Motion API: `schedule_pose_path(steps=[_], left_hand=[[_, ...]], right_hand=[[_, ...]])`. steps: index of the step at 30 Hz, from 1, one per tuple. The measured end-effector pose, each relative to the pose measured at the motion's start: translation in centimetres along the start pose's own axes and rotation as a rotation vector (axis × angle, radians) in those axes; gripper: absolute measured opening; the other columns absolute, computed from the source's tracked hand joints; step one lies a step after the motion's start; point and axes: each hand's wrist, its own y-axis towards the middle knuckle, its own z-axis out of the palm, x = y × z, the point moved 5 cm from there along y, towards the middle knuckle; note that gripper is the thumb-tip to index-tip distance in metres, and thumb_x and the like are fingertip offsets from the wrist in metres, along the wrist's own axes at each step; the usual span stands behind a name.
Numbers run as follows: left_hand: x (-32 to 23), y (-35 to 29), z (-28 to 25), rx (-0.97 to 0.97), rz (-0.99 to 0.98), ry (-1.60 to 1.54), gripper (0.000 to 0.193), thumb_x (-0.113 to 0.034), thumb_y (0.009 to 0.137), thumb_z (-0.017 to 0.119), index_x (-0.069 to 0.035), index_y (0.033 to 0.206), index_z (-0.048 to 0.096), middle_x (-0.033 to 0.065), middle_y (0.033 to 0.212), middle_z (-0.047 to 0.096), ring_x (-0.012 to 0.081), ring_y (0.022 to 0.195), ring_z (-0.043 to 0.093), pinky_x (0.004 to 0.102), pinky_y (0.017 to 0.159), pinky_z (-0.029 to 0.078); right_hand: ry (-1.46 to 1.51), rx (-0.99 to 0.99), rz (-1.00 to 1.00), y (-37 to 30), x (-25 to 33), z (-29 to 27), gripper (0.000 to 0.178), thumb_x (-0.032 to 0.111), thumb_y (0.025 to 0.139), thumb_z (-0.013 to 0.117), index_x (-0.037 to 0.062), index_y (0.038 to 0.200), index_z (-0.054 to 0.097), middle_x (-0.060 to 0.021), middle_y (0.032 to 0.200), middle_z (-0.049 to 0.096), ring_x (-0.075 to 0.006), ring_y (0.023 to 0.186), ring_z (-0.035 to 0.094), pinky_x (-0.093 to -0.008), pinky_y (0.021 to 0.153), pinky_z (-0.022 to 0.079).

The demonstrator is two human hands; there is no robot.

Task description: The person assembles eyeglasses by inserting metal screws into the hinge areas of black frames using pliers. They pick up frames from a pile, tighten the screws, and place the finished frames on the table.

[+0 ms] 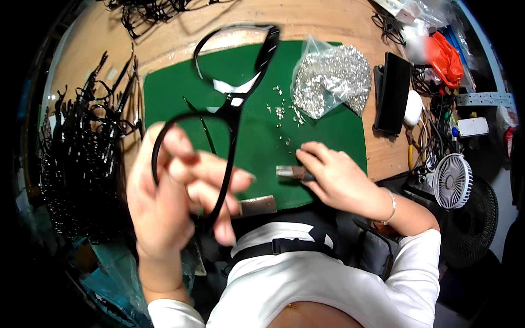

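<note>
My left hand (pixel 186 180) is raised close to the camera, its fingers curled about the lower rim of a black eyeglass frame (pixel 236 104). The frame stands tilted, with white sheen on its bridge. My right hand (pixel 339 177) rests on the green mat (pixel 251 147), closed round a hand tool with a blunt silver metal head (pixel 289 171); most of its handle is hidden. Small silver metal bits (pixel 280 113) lie scattered on the mat. Beyond them sits a clear plastic bag (pixel 328 82) full of similar pieces. A thin dark pointed tool (pixel 206 131) lies behind the frame.
Black eyeglass frames (pixel 90 158) are heaped at the left, with more frames (pixel 150 13) at the far edge. A metal block (pixel 258 205) is at the mat's near edge. Rightward stand a black phone-like slab (pixel 392 94), cables, a white fan (pixel 453 181) and a red bag (pixel 445 59).
</note>
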Motion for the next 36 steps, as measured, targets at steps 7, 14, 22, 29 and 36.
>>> schedule_pose_path(steps=[7, 14, 22, 29, 36], left_hand=[[6.3, -3.1, 0.7, -0.059, 0.214, 0.164, 0.061, 0.01, 0.07, 0.061, -0.002, 0.117, 0.025, 0.0259, 0.108, 0.052, 0.0148, 0.07, 0.058, 0.0238, 0.068, 0.048], [7.0, -3.6, -2.3, -0.122, 0.246, 0.367, 0.058, 0.008, 0.073, 0.06, -0.001, 0.117, 0.025, 0.0232, 0.107, 0.054, 0.0157, 0.079, 0.059, 0.0251, 0.071, 0.049], [5.9, -4.0, 0.8, -0.048, 0.402, 0.43, 0.099, 0.006, 0.066, 0.064, -0.006, 0.135, -0.005, 0.0208, 0.103, 0.052, 0.014, 0.063, 0.056, 0.0271, 0.063, 0.051], [8.2, -2.5, 3.0, 0.077, 0.296, 0.45, 0.091, 0.014, 0.07, 0.059, -0.007, 0.135, 0.0, 0.0209, 0.122, 0.043, 0.0147, 0.081, 0.056, 0.024, 0.071, 0.047], [8.4, -2.6, 3.3, -0.107, 0.374, 0.752, 0.086, 0.009, 0.068, 0.064, 0.002, 0.132, 0.007, 0.0199, 0.118, 0.048, 0.0181, 0.085, 0.058, 0.0248, 0.073, 0.051]], right_hand=[[0.157, -0.085, 0.096, 2.5, -2.1, -0.4, 0.02, 0.006, 0.069, 0.061, 0.0003, 0.085, 0.051, -0.0149, 0.078, 0.052, -0.0325, 0.072, 0.055, -0.0391, 0.065, 0.045], [0.062, -0.113, 0.057, 3.1, -1.7, 2.1, 0.019, 0.005, 0.066, 0.062, 0.002, 0.081, 0.05, -0.0119, 0.075, 0.051, -0.0298, 0.074, 0.053, -0.0396, 0.066, 0.042], [0.323, -0.057, 0.206, 2.5, -1.7, 0.5, 0.015, 0.009, 0.073, 0.06, 0.0001, 0.081, 0.052, -0.0139, 0.075, 0.053, -0.0305, 0.07, 0.054, -0.0361, 0.06, 0.042], [1.07, -0.079, 0.34, -0.5, 2.4, -3.1, 0.013, 0.013, 0.084, 0.058, 0.0009, 0.085, 0.052, 0.0029, 0.068, 0.049, -0.0015, 0.064, 0.042, -0.0188, 0.055, 0.036], [1.021, -0.305, 0.216, -0.7, 2.5, -1.4, 0.015, 0.013, 0.083, 0.059, 0.002, 0.086, 0.051, 0.0003, 0.076, 0.051, -0.004, 0.065, 0.045, -0.0197, 0.056, 0.038]])
